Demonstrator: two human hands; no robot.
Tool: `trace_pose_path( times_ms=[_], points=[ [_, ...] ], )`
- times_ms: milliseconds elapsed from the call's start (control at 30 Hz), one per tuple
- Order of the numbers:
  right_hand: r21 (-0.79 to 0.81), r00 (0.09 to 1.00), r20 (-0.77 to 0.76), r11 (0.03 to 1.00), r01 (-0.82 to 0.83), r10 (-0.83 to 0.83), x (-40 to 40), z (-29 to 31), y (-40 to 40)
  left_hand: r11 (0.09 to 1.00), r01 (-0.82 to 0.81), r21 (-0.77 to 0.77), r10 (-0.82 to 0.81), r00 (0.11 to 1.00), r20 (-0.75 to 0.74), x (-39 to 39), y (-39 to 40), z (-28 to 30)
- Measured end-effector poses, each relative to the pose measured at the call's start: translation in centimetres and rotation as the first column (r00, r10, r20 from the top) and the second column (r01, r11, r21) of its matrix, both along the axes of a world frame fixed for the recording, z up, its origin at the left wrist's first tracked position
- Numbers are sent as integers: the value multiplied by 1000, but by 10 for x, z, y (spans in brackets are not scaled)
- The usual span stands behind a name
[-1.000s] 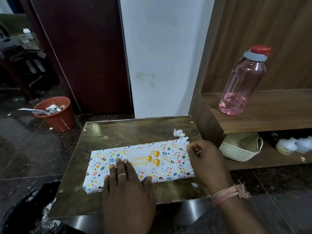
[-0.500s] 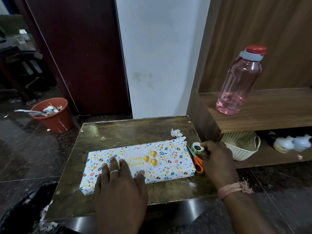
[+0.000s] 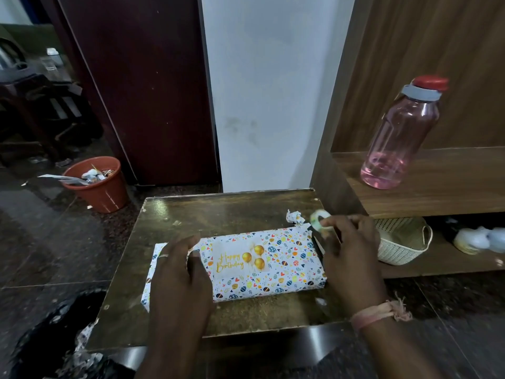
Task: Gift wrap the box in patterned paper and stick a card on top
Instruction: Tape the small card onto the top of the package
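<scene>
While the counter [image 3: 218, 212] carries the wrapped box [image 3: 287, 266] at its centre, a "Happy Birthday" card [image 3: 240, 259] lies on the box top. Left hand [image 3: 177, 272] rests flat on the box's left half, fingers straight. Right hand [image 3: 347, 255] pinches a tape roll [image 3: 320, 219] above the box's right end.

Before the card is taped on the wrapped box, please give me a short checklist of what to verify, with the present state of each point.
1. Wrapped box lies flat on the table: ok.
2. Happy Birthday card sits on top of the box: ok.
3. Left hand steadies the box: ok, it rests on the left part.
4. Tape roll is in the right hand: ok, pinched, though blurred.
5. A tape strip is pulled free: cannot tell.
6. Card already stuck down: cannot tell.
</scene>
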State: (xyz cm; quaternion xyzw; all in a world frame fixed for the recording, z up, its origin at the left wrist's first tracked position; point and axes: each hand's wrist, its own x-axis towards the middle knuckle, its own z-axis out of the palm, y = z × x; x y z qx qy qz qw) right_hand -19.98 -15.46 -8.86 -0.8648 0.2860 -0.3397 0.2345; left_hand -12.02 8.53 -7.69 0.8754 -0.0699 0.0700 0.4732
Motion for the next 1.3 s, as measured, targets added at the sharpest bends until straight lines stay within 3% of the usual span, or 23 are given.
trace_pose_path(
  times_ms=[67, 167, 233, 300, 533, 633, 700, 800, 867, 967, 1300],
  points=[
    [-29, 980, 107, 985, -167, 170, 5, 13, 26, 974, 29, -226, -52, 994, -94, -4, -3, 13],
    [-41, 905, 150, 917, -398, 399, 8, 22, 62, 798, 18, -602, -293, 885, -361, -6, -13, 19],
    [-28, 853, 159, 866, -500, 497, 11, 17, 74, 701, -20, -712, -435, 780, -450, -7, -18, 21],
    [-10, 816, 153, 827, -563, 557, 14, 10, 77, 656, -9, -755, -504, 740, -447, -8, -19, 21],
    [129, 760, 138, 749, -650, 636, 14, 4, 81, 643, -2, -766, -490, 768, -413, -4, -14, 15],
    [327, 791, 237, 721, -611, 564, 16, 2, 85, 631, 0, -776, -463, 803, -376, -3, -12, 16],
    [557, 819, 345, 603, -571, 458, 19, 5, 88, 629, 10, -777, -446, 824, -350, -2, -12, 17],
    [805, 853, 453, 291, -516, 261, 22, 16, 91, 694, 77, -715, -409, 860, -304, -2, -12, 14],
    [859, 858, 471, 115, -499, 205, 22, 19, 90, 740, 146, -657, -408, 874, -266, -2, -11, 13],
    [870, 855, 486, -8, -493, 182, 23, 21, 89, 775, 229, -589, -433, 871, -232, -5, -13, 13],
    [868, 848, 494, -51, -494, 191, 21, 23, 80, 798, 351, -489, -495, 846, -201, -11, -15, 19]
  ],
)
